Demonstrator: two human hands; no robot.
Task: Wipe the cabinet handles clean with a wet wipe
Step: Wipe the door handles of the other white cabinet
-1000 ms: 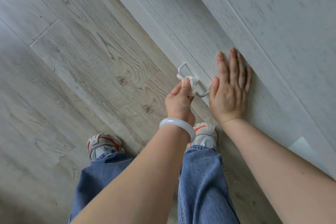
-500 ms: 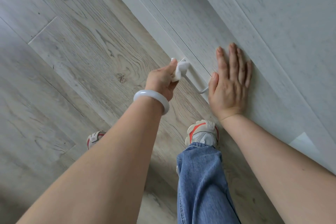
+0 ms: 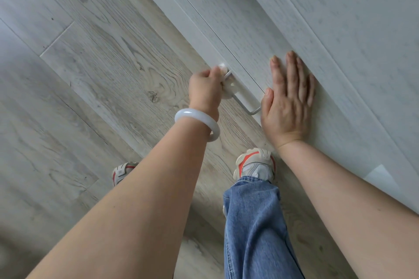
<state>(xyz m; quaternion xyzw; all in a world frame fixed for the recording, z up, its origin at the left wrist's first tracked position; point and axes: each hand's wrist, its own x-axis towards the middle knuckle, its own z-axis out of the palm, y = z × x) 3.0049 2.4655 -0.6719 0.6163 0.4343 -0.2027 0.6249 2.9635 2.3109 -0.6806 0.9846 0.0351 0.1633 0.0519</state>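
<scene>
While the handle (image 3: 246, 104) was held near its far end half a second ago, the left hand (image 3: 205, 88) is now seen a bit nearer along the bar, and the wipe (image 3: 229, 88) is bunched up in its closed fingers, pressed on the metal. One second ago, the wipe was held near the middle of the bar. The right hand (image 3: 286, 99) is kept where it was, laid flat with fingers spread on the cabinet (image 3: 249, 36), just beside the near end of the handle. A white bangle (image 3: 199, 123) is worn on the left wrist. A pale wood floor (image 3: 95, 79) is seen below, and jeans (image 3: 256, 229) and shoes (image 3: 255, 163) are seen on it.
</scene>
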